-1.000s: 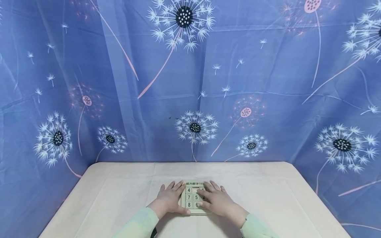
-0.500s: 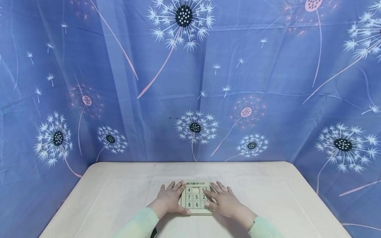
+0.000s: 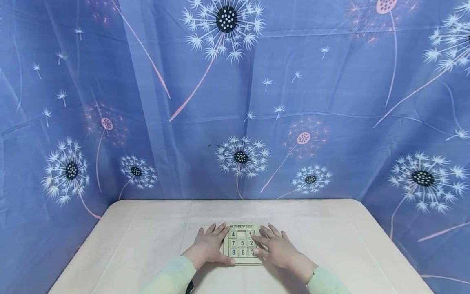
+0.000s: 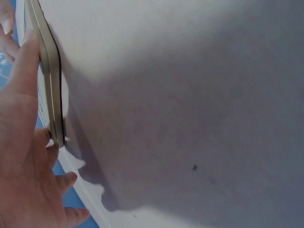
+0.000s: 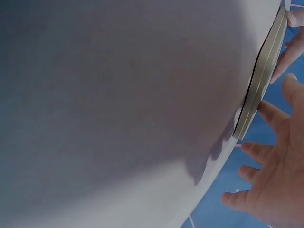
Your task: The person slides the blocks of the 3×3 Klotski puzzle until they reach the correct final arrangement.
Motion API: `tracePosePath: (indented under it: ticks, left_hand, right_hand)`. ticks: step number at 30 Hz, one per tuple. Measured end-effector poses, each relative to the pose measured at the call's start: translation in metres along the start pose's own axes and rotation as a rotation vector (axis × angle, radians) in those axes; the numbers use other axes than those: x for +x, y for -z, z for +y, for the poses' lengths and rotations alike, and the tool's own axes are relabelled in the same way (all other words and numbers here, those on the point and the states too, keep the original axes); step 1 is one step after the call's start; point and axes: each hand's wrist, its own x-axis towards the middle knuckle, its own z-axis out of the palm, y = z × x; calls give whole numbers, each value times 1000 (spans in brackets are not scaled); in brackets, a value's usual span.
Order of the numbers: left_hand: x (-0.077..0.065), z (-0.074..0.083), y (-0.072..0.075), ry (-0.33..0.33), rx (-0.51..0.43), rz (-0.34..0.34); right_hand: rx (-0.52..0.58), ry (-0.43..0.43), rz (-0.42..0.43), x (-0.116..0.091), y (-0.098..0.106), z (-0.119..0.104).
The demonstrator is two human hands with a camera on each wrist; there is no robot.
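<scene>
A pale green number sliding puzzle (image 3: 245, 262) lies flat between my hands in the head view. Its tiles read 4, a gap and 1 in the far row, then 7, 5, 2, then 8, 6, 3. My left hand (image 3: 210, 246) rests along its left side, thumb on the near left corner and forefinger at the far left corner, fingers spread. To the right, my right hand (image 3: 280, 251) has its forefinger by the 1 tile (image 3: 250, 234) and its thumb beside the 3 tile (image 3: 252, 252). Both wrist views show the puzzle's side edge-on, with some fingers off it.
The puzzle sits on a cream-covered table (image 3: 312, 220). Blue dandelion-print cloth (image 3: 198, 163) rises behind and along both sides. A small dark object (image 3: 189, 287) shows under the left sleeve (image 3: 172, 274).
My right hand has drawn back to the right, from over the middle of the puzzle to its right edge, uncovering the gap and the right-hand tiles. My left hand has stayed in place.
</scene>
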Motion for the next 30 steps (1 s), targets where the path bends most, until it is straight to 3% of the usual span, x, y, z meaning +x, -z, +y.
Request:
tracePosePath:
  ticks: [30]
  left_hand:
    - [4, -3, -1, 0, 5, -20]
  right_hand:
    - [4, 13, -26, 15, -5, -13]
